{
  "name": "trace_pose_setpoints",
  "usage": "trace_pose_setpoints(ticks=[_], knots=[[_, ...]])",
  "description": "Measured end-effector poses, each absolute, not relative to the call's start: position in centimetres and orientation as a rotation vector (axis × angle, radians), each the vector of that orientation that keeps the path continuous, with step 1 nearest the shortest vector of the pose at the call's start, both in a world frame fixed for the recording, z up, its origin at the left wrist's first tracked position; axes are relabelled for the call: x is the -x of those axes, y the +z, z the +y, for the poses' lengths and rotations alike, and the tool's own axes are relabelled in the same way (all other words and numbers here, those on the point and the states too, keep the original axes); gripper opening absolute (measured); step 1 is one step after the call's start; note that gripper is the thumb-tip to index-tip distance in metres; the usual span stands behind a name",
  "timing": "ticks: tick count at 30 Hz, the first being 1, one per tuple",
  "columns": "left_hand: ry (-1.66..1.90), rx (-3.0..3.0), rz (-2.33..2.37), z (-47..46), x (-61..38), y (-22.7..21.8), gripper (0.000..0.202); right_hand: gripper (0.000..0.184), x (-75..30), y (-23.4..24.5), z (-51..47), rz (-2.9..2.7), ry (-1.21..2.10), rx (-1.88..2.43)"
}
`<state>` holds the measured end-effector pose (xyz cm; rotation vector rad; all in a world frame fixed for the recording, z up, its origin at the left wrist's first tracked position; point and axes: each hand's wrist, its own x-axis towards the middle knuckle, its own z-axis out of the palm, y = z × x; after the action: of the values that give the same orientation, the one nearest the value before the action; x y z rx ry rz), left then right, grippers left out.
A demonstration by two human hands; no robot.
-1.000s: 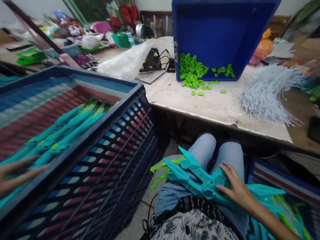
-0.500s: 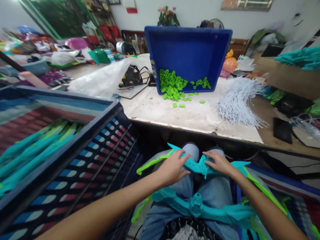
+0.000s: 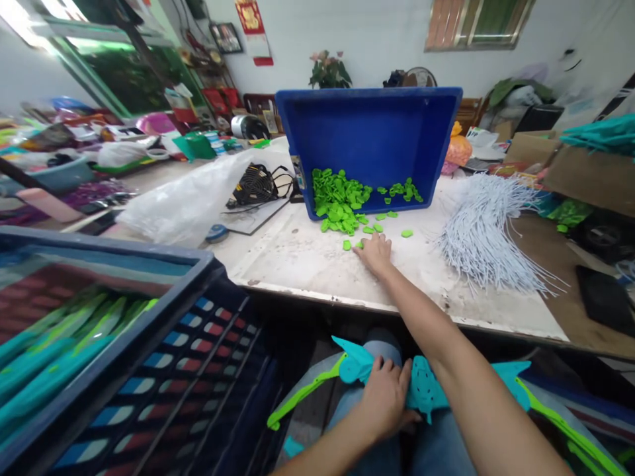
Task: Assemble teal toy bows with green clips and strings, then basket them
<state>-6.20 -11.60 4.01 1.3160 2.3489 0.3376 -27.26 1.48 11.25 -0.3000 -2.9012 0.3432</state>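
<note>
Across my lap lies a turquoise plastic frame [image 3: 425,387] with bright green arms [image 3: 310,395] and clear film at its ends; it looks like a toy wing set or bow. My left hand [image 3: 385,396] is wrapped round its left half, fingers over the top. Out on the table, my right hand [image 3: 376,253] has its fingertips closed on a small green plastic piece [image 3: 359,245], mostly covered by them. Another green piece [image 3: 346,245] lies just left of those fingertips. My right forearm hides part of the frame's right half.
A blue bin [image 3: 370,99] lies on its side, with a pile of green pieces [image 3: 340,198] spilling out. White ties [image 3: 491,231] lie to the right. At left, a dark blue crate [image 3: 211,264] holds more turquoise parts [image 3: 59,370]. A clear plastic bag [image 3: 173,198] rests on the table.
My right hand has left the turquoise frame and reached forward to the green pieces on the table. My left hand stays on the frame. The view has tilted upward.
</note>
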Motion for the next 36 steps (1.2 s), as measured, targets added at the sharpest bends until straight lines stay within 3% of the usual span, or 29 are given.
trace_pose_setpoints(ticks=[3,6,11,17,22,30,36], knots=[[0.354,-1.278,2.314,-10.9,7.2,4.6,0.108,0.033,25.8,11.3,2.2,-2.975,0.282,0.215],[0.286,-1.283,2.203,-10.2,8.0,5.4,0.109,0.023,21.4,11.4,5.0,-3.054,0.274,0.029],[0.339,-1.126,2.058,-8.9,8.7,6.2,0.079,0.023,13.2,10.0,10.3,-2.983,0.269,-0.367],[0.560,-1.083,1.944,-8.0,10.1,5.1,0.055,0.022,9.8,8.7,10.6,-2.762,0.388,-0.226],[0.747,-1.038,1.759,-8.1,11.5,4.2,0.032,0.028,2.9,7.9,8.1,-2.598,0.706,-0.320],[0.958,-0.765,1.587,-7.8,11.2,2.8,0.038,0.026,-5.0,2.6,5.4,-2.579,0.680,-0.332],[0.974,-0.737,1.510,-8.0,11.2,3.0,0.054,0.018,-4.7,2.3,4.7,-2.599,0.764,-0.135]])
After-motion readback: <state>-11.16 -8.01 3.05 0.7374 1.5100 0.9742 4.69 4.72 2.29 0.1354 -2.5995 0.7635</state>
